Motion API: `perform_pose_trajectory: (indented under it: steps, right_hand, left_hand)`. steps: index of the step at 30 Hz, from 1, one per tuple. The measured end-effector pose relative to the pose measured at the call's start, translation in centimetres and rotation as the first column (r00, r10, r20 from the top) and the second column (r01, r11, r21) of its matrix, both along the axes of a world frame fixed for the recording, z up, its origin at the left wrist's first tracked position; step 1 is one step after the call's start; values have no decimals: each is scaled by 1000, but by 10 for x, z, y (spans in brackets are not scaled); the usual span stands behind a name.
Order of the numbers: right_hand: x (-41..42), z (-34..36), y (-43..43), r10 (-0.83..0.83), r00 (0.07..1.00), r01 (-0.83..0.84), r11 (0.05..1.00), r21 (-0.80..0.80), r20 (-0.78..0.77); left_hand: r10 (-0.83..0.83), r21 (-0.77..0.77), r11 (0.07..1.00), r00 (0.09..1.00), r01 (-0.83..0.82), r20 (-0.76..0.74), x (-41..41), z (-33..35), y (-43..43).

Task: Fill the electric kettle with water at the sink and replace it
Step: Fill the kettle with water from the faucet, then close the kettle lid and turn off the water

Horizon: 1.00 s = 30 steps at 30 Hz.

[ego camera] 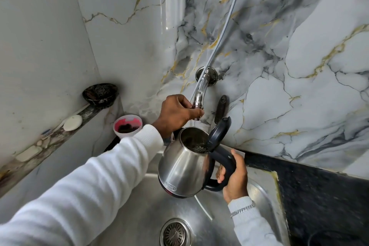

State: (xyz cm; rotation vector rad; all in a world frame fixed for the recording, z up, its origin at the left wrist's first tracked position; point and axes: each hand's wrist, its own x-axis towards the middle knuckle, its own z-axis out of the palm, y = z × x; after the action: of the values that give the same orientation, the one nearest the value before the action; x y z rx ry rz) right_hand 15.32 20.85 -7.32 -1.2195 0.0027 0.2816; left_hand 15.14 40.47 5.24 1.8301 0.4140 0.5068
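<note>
Head view: the steel electric kettle (183, 166) hangs over the sink (257, 191), lid (218, 135) flipped open, its mouth directly under the tap (197, 104) spout, a thin stream of water falling in. The right hand (234, 177) wraps the black handle on the kettle's right side. The left hand (175, 114) has its fingers pinched round the tap end, just above the kettle's mouth.

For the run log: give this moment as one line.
stage: filling | left hand: on tap | right hand: grips kettle handle | lid: open | water: running in | kettle over sink
</note>
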Motion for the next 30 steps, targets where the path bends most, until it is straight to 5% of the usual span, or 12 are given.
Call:
perform_pose_trajectory:
  steps: [4,8,14,21,26,28,30]
  right_hand:
    - [-8,6,-14,-3,1000,3,999,-39,2]
    - [-22,16,-37,-22,999,25,996,-80,39]
    - [-49,35,-78,-65,995,73,993,-98,80]
    - [-84,54,-122,-100,990,105,994,-41,100]
    - [-99,66,-150,-113,985,119,992,-42,128]
    - [-101,69,-165,-133,984,137,990,-31,122]
    - [-103,74,-183,-146,983,148,989,-11,107]
  left_hand:
    - [118,236,964,993,-121,29,-18,2,-26]
    - [-95,285,958,972,30,214,-63,-3,-49]
    - [-386,551,794,913,256,131,-135,-23,-83]
    - [-421,808,540,907,237,14,-181,-27,-113]
    - [-414,865,451,910,220,-15,-192,-20,-136]
    - [-435,852,471,901,229,-2,-194,-22,-148]
    - [-419,752,609,907,252,36,-197,-29,-162]
